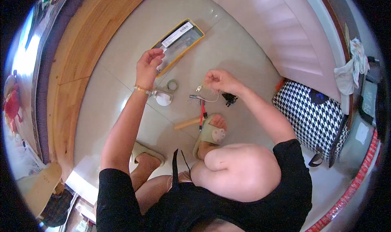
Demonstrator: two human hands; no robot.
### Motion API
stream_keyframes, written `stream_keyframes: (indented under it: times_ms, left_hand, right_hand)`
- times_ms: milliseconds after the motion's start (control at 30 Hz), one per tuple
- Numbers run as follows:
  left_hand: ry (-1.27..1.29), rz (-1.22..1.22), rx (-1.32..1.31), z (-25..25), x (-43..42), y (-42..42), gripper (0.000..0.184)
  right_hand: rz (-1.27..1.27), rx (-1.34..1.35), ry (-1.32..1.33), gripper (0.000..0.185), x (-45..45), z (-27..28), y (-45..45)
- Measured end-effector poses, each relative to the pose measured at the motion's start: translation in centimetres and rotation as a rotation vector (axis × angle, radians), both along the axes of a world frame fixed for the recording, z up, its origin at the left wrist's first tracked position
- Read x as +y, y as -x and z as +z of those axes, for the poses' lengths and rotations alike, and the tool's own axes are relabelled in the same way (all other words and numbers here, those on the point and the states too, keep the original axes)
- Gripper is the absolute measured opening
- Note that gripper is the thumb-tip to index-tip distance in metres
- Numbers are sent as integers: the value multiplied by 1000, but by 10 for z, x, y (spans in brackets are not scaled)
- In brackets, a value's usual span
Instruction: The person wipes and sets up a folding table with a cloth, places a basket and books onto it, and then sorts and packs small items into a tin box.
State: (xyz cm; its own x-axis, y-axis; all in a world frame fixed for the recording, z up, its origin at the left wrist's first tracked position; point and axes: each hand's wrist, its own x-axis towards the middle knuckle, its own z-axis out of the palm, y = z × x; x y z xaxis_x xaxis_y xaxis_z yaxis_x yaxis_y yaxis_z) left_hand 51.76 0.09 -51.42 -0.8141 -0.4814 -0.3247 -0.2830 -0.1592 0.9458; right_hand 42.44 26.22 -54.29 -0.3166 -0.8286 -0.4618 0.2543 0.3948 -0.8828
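My left hand (150,65) is raised by the near side of a clear box with a yellow rim (198,41). Its fingers are curled together, and whatever they may hold is too small to make out. Over the floor, my right hand (220,80) is closed on a thin white cable (215,99), with a small pale plug (199,88) beside the fingertips. Below that hand lie a red cable (202,112), a grey metal-ended piece (196,96) and a dark bundle (230,98). A roll of tape (172,85) and a white round object (163,98) are near my left wrist.
Inside the box rests a white labelled carton (177,34). A wooden stick (188,123) lies by my slippered foot (210,135). A houndstooth bag (309,116) stands at right under a pale panel (285,32); a wooden ledge (75,73) runs along the left.
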Motion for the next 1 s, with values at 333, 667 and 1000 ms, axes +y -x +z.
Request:
stream_keyframes:
  times_ms: [333,667,1000]
  left_hand:
    - [-93,243,34,5,-26,-55,16]
    - [430,12,-14,20,3,-73,11]
    - [1104,-610,-283,-14,40,-63,16]
  right_hand:
    - [-66,511,176,22,-154,51,15]
    - [246,1161,84,10,-135,59,-4]
    - [589,1310,-110,25,-28,-36,-81]
